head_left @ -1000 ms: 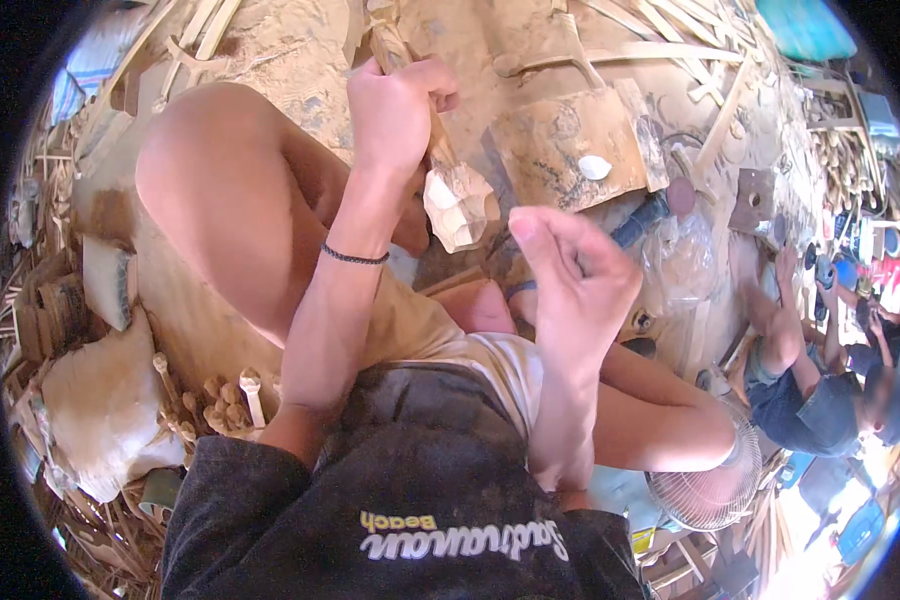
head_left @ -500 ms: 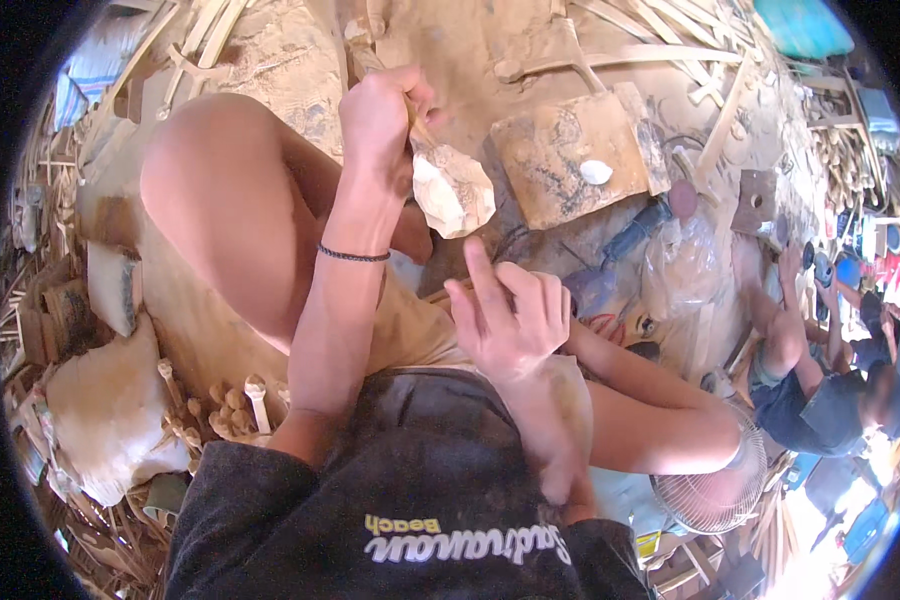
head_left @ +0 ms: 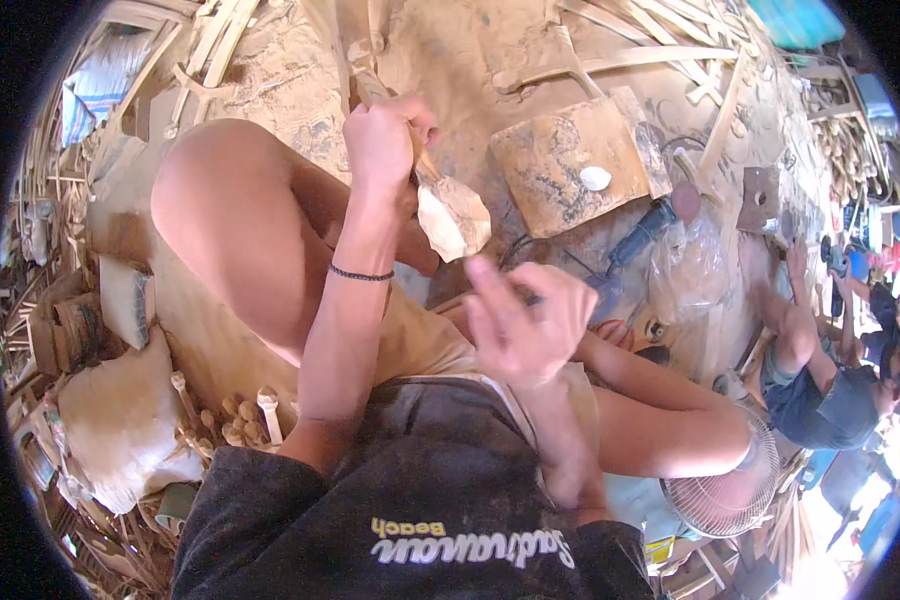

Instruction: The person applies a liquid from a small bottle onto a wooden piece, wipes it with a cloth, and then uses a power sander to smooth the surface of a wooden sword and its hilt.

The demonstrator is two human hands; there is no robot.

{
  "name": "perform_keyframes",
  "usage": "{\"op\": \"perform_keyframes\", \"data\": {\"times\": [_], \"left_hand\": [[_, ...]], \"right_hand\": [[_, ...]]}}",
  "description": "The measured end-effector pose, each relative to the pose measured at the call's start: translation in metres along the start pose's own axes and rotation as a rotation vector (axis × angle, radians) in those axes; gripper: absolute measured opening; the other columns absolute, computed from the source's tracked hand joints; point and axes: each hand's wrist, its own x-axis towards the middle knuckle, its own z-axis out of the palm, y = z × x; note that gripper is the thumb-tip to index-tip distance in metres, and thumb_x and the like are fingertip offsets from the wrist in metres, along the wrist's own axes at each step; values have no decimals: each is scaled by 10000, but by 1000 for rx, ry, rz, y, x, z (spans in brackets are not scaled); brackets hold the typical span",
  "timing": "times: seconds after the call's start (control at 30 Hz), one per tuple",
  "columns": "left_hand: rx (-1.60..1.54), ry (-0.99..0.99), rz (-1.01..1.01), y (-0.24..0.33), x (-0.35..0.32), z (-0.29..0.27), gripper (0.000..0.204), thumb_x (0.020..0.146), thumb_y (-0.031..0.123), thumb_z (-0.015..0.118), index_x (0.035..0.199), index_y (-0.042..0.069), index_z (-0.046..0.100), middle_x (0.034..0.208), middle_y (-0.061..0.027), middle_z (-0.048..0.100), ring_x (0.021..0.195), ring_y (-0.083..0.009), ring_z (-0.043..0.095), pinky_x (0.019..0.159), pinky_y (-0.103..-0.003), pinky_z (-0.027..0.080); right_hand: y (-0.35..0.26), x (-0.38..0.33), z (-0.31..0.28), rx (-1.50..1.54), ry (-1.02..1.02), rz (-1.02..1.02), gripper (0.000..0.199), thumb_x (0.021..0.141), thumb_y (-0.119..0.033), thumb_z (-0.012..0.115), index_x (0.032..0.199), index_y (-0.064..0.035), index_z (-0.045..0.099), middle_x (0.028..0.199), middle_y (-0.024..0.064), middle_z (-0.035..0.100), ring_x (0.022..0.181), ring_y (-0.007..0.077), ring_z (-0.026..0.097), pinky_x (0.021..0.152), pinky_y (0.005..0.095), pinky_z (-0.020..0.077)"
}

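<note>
My left hand is wrapped round the handle of a rough-carved wooden spoon. Its pale, faceted bowl points down toward me, while the handle runs up past my fist. Just below the bowl is my right hand, smeared by motion. Its index finger reaches up close to the bowl's lower tip; whether they touch I cannot tell. The other fingers are partly curled, and I see nothing held in them.
Right of the spoon lies a worn wooden block bearing a white lump. Near it are a blue power tool and a plastic bag. A fan stands by my right knee. Wooden strips lie beyond; another person sits at right.
The spoon and my left hand sit slightly lower in view. My right hand has shifted slightly right and its fingers have moved. The whole scene has tilted a little.
</note>
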Motion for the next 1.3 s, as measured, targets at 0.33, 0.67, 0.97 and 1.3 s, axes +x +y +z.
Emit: {"op": "perform_keyframes", "data": {"times": [0.33,0.67,0.97,1.3], "left_hand": [[-252,-255,124,18,-18,13,289,785,-3,601,733,164,370,659,30,358,612,-111,342,727,-329,394],[-154,-243,261,16,-21,11,312,781,11,634,726,155,362,660,23,379,581,-103,342,722,-324,402],[-324,-380,406,24,-21,8,338,760,-90,665,713,110,396,645,-3,437,560,-110,382,603,-299,375],[-379,-422,448,20,-17,7,302,743,-120,639,711,82,417,699,-9,446,641,-124,420,623,-320,383]], "right_hand": [[231,-22,96,186,45,885,656,873,-168,914,1440,-2,628,963,65,681,862,187,658,863,364,565],[181,0,69,605,72,726,386,1017,-175,788,1327,25,672,1076,83,721,1055,161,697,941,332,550],[25,42,-50,518,-207,319,373,942,-201,860,1204,8,696,989,138,784,877,223,769,796,358,604],[11,60,-50,495,-287,301,320,871,-176,917,1067,-2,734,898,136,770,772,240,762,709,353,591]]}}
